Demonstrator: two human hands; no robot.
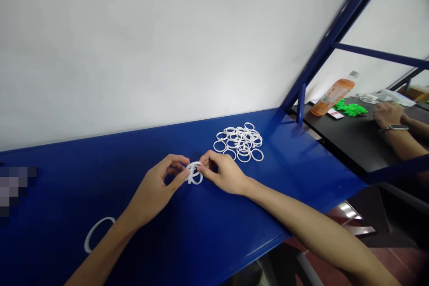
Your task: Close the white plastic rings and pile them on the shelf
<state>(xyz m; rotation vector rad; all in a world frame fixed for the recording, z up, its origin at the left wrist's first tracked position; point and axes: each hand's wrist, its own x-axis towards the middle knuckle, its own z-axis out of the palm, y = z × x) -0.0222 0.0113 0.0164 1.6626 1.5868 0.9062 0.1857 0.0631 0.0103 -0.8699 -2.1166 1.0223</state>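
Note:
Between my two hands, above the blue tabletop, are a few interlocked white rings [195,176]. My left hand [161,177] pinches them from the left with thumb and index finger. From the right, my right hand [224,170] grips the same rings between thumb and fingers. Just beyond my right hand lies a loose pile of white rings [241,141], overlapping one another. A larger white ring [89,237] rests on the table by my left forearm, which hides part of it.
The blue table [150,143] meets a pale wall at its back edge. A blue metal frame [321,49] rises at the right. Past it, another person's hand [389,115] rests on a dark table near a tilted orange drink bottle [337,94] and a bright green bundle [351,108].

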